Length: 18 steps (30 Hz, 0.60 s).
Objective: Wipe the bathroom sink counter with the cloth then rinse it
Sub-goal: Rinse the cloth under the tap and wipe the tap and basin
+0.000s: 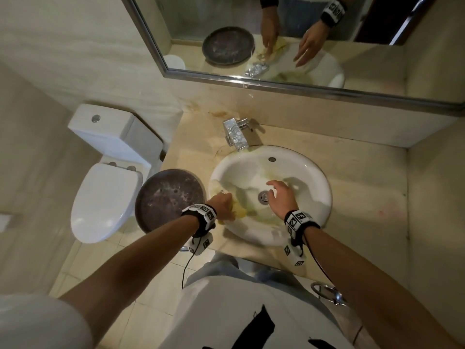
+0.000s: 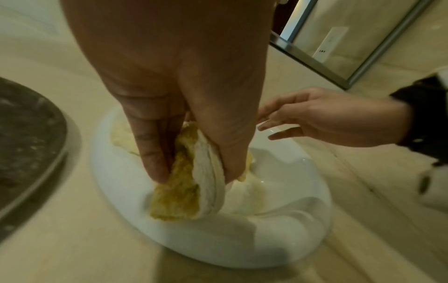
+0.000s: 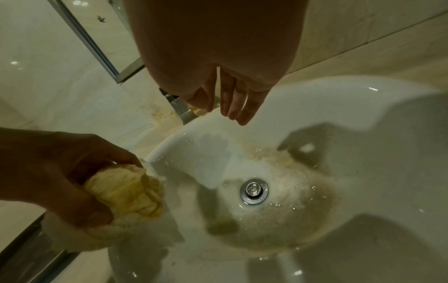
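Note:
A white cloth (image 2: 206, 183) stained yellow is bunched in my left hand (image 1: 222, 204), which grips it at the left rim of the white sink (image 1: 317, 172). The same cloth (image 3: 128, 193) shows crumpled between thumb and fingers in the right wrist view. My right hand (image 1: 280, 195) hovers over the basin near the drain (image 1: 264, 196), fingers spread and relaxed, holding nothing. Yellowish dirty water lies around the drain (image 3: 254, 190). The chrome faucet (image 1: 235, 134) stands behind the sink on the beige counter (image 1: 364, 177); no water runs from it.
A dark round tray (image 1: 168, 197) sits on the counter left of the sink, close to my left wrist. A white toilet (image 1: 105, 187) stands further left. A mirror (image 1: 276, 34) hangs above the counter, and brown stains mark the wall by the faucet.

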Each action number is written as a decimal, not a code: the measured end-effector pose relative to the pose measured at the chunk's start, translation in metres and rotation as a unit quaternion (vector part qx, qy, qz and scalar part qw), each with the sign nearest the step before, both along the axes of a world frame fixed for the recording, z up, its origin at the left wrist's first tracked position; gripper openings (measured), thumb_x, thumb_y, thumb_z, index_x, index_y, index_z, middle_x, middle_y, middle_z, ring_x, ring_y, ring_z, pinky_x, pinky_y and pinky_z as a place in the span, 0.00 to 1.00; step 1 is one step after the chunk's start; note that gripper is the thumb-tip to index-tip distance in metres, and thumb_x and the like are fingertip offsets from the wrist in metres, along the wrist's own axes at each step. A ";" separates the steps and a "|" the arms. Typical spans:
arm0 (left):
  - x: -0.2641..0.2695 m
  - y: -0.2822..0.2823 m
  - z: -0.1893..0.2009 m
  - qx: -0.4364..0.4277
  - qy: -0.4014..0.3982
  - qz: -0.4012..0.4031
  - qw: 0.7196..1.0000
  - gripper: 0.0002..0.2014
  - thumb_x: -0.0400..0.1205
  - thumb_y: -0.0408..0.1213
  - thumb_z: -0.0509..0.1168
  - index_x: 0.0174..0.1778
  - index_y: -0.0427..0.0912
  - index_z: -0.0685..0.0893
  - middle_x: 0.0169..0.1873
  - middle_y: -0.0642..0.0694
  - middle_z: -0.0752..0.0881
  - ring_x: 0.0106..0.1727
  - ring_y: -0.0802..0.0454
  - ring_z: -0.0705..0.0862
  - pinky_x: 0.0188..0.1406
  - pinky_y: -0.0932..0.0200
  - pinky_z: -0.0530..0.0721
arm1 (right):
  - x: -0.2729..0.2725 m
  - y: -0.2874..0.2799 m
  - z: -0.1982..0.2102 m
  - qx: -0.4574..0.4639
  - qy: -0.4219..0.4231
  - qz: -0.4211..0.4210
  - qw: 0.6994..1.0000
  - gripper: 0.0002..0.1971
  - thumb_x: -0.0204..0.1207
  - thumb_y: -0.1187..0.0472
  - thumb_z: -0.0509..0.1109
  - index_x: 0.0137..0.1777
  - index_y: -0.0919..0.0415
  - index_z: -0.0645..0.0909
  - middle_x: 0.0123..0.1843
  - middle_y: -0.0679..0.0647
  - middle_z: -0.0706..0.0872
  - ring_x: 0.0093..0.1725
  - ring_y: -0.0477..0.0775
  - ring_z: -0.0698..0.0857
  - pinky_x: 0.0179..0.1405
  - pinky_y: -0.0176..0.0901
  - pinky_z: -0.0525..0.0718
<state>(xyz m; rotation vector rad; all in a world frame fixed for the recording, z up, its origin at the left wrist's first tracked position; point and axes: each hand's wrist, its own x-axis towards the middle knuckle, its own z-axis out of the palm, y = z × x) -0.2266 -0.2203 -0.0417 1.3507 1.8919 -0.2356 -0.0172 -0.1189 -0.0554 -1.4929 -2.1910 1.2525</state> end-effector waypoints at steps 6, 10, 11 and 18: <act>0.049 0.001 0.005 0.112 -0.078 -0.019 0.990 0.30 0.72 0.43 0.77 0.67 0.41 0.73 0.52 0.39 0.86 0.51 0.39 0.85 0.44 0.49 0.84 | 0.014 -0.003 -0.007 -0.072 0.033 0.041 0.996 0.16 0.85 0.58 0.65 0.71 0.55 0.80 0.69 0.54 0.85 0.66 0.54 0.83 0.68 0.49 0.81; 0.069 0.014 0.017 0.203 -0.201 0.020 0.958 0.36 0.73 0.35 0.77 0.75 0.49 0.67 0.56 0.43 0.86 0.52 0.47 0.85 0.48 0.53 0.86 | 0.020 -0.007 0.003 -0.247 0.135 -0.044 0.959 0.15 0.87 0.49 0.63 0.69 0.50 0.82 0.67 0.53 0.87 0.66 0.55 0.85 0.63 0.47 0.84; 0.071 0.018 0.018 0.218 -0.218 0.034 0.951 0.38 0.73 0.34 0.77 0.75 0.51 0.66 0.57 0.44 0.85 0.53 0.47 0.85 0.49 0.54 0.87 | 0.023 -0.007 0.010 -0.300 0.170 -0.083 0.935 0.16 0.87 0.47 0.64 0.69 0.50 0.83 0.65 0.55 0.88 0.65 0.58 0.87 0.60 0.48 0.86; 0.071 0.044 0.030 0.282 -0.162 0.030 0.945 0.33 0.73 0.37 0.78 0.73 0.40 0.73 0.64 0.39 0.79 0.61 0.41 0.80 0.62 0.47 0.79 | 0.036 0.003 0.031 -0.416 0.244 -0.152 0.863 0.15 0.78 0.51 0.77 0.63 0.48 0.84 0.62 0.56 0.91 0.60 0.60 0.90 0.55 0.55 0.90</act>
